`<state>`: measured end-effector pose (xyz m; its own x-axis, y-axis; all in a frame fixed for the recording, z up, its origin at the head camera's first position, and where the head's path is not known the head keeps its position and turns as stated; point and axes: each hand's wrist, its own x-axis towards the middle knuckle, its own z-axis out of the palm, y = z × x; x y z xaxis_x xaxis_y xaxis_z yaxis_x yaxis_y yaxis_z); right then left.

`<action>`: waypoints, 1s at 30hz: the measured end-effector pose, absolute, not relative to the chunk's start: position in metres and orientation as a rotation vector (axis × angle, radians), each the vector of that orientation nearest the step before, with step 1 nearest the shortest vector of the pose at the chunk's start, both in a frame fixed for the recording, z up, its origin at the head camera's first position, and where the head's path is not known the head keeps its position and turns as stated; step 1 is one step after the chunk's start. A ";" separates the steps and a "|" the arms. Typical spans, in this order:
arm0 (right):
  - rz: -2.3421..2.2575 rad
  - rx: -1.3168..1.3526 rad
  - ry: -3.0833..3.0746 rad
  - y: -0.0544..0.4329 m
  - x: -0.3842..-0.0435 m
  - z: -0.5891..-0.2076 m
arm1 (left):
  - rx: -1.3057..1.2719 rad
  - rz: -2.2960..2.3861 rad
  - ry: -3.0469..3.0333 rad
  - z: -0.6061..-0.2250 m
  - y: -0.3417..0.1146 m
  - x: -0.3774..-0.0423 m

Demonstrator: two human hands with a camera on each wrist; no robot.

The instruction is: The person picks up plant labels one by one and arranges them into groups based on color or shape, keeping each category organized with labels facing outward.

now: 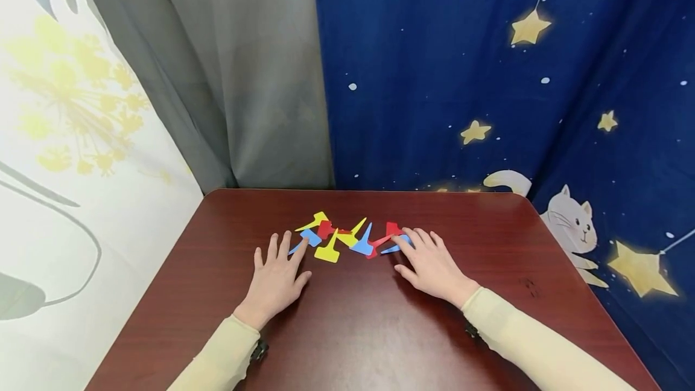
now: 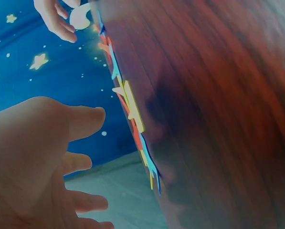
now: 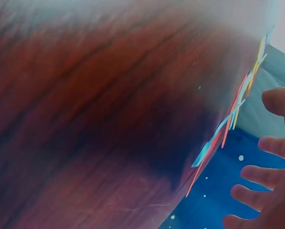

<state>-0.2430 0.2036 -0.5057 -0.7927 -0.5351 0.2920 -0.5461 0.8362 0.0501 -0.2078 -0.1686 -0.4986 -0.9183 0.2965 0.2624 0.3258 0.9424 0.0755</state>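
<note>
Several T-shaped plastic plant labels in yellow, blue and red lie in a loose, overlapping row near the far side of the table. My left hand (image 1: 276, 281) is at the row's left end with fingers spread, its index finger overlapping a blue label (image 1: 311, 236) in the head view. At the right end, my right hand (image 1: 436, 269) has its fingers extended over another blue label (image 1: 398, 247) and beside a red label (image 1: 393, 229). Between the hands are a yellow label (image 1: 327, 254) and a blue label (image 1: 362, 247). Both wrist views show nothing held.
The labels rest on a dark red-brown wooden table (image 1: 358, 336) with rounded far corners. Behind it hang a grey curtain (image 1: 266, 77) and a blue curtain (image 1: 423, 77) printed with stars and a cat. A pale patterned cloth (image 1: 81, 198) hangs at the left.
</note>
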 end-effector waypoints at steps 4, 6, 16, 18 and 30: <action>0.044 0.859 -2.728 0.205 -0.247 -0.509 | -0.454 -0.186 -2.853 -0.502 -0.175 -0.211; 0.042 0.882 -2.726 0.206 -0.248 -0.509 | -0.447 -0.188 -2.853 -0.504 -0.178 -0.214; -0.019 0.945 -2.715 0.222 -0.260 -0.506 | -0.419 -0.262 -2.858 -0.506 -0.185 -0.231; -0.023 0.961 -2.708 0.225 -0.263 -0.504 | -0.417 -0.283 -2.851 -0.507 -0.185 -0.234; 0.036 0.957 -2.775 0.230 -0.277 -0.507 | -0.379 -0.337 -2.831 -0.515 -0.188 -0.257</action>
